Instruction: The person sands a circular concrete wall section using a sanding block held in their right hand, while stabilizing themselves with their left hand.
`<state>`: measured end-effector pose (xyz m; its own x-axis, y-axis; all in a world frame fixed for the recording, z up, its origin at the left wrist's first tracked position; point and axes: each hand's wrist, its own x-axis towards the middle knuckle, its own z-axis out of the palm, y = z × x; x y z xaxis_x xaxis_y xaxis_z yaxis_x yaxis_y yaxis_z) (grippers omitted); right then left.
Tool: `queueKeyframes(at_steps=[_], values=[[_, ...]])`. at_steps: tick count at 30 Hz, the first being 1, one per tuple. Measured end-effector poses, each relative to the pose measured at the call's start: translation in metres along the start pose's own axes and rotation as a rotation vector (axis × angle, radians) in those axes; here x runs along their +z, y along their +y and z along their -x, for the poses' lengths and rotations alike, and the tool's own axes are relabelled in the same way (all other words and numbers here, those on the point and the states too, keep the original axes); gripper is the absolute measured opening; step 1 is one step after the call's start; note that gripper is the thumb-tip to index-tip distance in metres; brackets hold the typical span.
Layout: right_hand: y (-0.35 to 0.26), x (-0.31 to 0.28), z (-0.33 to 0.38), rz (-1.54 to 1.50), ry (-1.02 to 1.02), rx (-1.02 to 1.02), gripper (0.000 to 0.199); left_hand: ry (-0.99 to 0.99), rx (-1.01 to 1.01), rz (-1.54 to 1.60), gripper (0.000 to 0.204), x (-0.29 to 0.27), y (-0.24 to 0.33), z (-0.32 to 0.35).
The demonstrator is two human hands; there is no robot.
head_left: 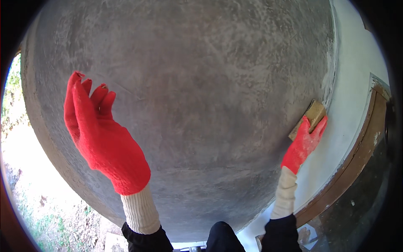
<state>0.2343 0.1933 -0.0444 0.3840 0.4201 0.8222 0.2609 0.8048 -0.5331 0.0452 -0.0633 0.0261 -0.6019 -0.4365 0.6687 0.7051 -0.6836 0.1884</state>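
My right hand (pixel 303 145), in a red glove with a cream knitted cuff, grips a tan rectangular block (pixel 314 114). Whether the block is wood or sponge I cannot tell. It rests against the grey cement surface (pixel 201 117), close to where that surface meets a white wall. At the left my left hand (pixel 107 138), gloved in the same red, is raised over the grey surface. Its fingers are loosely bent and apart, and nothing is in them. Uneven trowel-like marks and darker patches run across the cement.
The white wall (pixel 348 75) borders the right side, with a brown wooden frame (pixel 348 176) beyond it. On the left the cement ends at a curved-looking edge (pixel 52 147), past which lies bright outdoor ground (pixel 33 168). A dark-clothed knee (pixel 222 237) shows at the bottom.
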Motion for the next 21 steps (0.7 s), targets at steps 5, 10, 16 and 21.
queueKeyframes(at_steps=[5, 10, 16, 21], values=[[-0.022, 0.023, 0.119, 0.137, -0.127, -0.55, 0.064, -0.046, -0.06, 0.024, 0.038, 0.019, -0.008, 0.017], [0.01, 0.001, 0.125, 0.079, -0.346, -0.668, 0.079, -0.089, -0.049, 0.032, 0.037, 0.025, -0.007, 0.022], [0.027, -0.019, 0.06, 0.247, -0.041, 0.267, 0.086, -0.056, 0.008, -0.168, 0.038, 0.008, -0.018, 0.008], [0.029, 0.003, 0.164, 0.124, -0.254, -0.573, 0.071, -0.069, -0.072, -0.185, 0.037, 0.022, -0.041, 0.028]])
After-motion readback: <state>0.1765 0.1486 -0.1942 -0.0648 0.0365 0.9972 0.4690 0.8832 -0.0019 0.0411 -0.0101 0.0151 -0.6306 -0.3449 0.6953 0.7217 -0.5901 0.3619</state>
